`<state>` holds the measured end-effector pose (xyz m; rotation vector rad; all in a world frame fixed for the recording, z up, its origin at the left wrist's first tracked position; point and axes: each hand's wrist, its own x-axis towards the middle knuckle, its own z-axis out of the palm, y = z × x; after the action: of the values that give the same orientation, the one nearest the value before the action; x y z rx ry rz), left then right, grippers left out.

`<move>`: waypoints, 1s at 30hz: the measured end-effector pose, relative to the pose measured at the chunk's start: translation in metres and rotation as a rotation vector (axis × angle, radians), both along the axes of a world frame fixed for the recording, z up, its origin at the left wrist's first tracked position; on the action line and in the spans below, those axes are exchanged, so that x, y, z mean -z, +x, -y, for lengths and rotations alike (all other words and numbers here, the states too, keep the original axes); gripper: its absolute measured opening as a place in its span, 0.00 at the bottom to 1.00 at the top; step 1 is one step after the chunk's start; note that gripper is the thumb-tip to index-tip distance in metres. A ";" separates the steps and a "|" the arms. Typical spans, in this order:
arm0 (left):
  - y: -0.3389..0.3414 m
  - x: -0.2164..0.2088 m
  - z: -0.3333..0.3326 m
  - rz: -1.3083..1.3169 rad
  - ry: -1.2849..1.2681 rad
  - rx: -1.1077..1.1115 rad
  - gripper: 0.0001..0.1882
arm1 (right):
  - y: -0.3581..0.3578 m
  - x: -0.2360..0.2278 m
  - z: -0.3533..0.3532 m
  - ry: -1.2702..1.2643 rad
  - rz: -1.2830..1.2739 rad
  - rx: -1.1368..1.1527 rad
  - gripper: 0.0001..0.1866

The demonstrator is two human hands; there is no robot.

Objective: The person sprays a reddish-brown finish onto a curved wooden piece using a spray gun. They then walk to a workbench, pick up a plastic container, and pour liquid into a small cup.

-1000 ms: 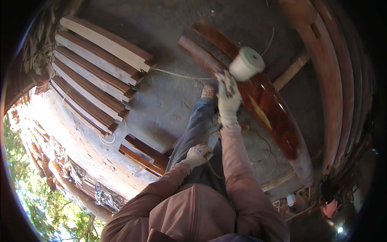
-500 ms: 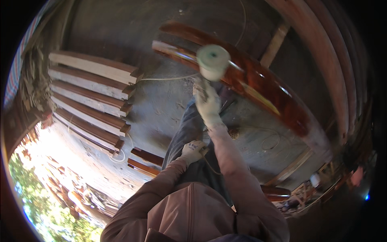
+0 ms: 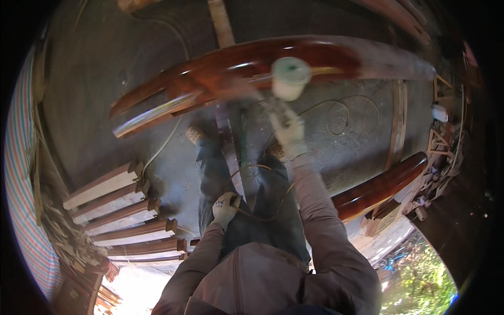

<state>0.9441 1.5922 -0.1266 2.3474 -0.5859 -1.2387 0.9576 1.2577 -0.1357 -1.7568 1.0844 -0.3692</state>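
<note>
My right hand [image 3: 289,130], in a pale glove, is closed round a spray gun [image 3: 273,107] with a white cup [image 3: 290,79] on top. A faint mist leaves its nozzle toward a long curved wooden piece [image 3: 231,71], glossy red-brown along most of its length, dull and pale at the right end. The gun stays apart from the wood, at its near side. Low over my left thigh, my gloved left hand [image 3: 226,209] is closed on a thin hose [image 3: 261,218], which loops across in front of my legs.
Several two-toned wooden beams [image 3: 128,231] lie side by side at lower left. Another glossy piece [image 3: 383,186] rests at right. Timber supports [image 3: 397,123] cross the floor. A pale hose [image 3: 165,144] and coiled hose [image 3: 336,118] lie there. Striped sheeting [image 3: 26,184] hangs at left.
My view has turned, so the curved piece now lies nearly level across it. The spray gun has shifted from near its split left end toward the middle. My left hand still holds the hose.
</note>
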 end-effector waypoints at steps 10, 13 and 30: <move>-0.083 -0.041 0.148 0.118 -0.376 0.343 0.11 | -0.235 -0.066 0.237 -0.472 -0.278 0.457 0.25; -0.109 -0.057 0.198 -0.011 -0.429 0.454 0.11 | -0.256 -0.084 0.258 -0.487 -0.269 0.384 0.26; -0.173 -0.003 0.420 -0.121 -0.166 0.503 0.15 | -0.049 -0.017 0.380 0.373 0.328 -0.095 0.17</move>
<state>0.7706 1.1725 -0.1232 2.0333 -1.2385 -1.4596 0.9090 0.8778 -0.1185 -1.3545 0.7736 -0.3556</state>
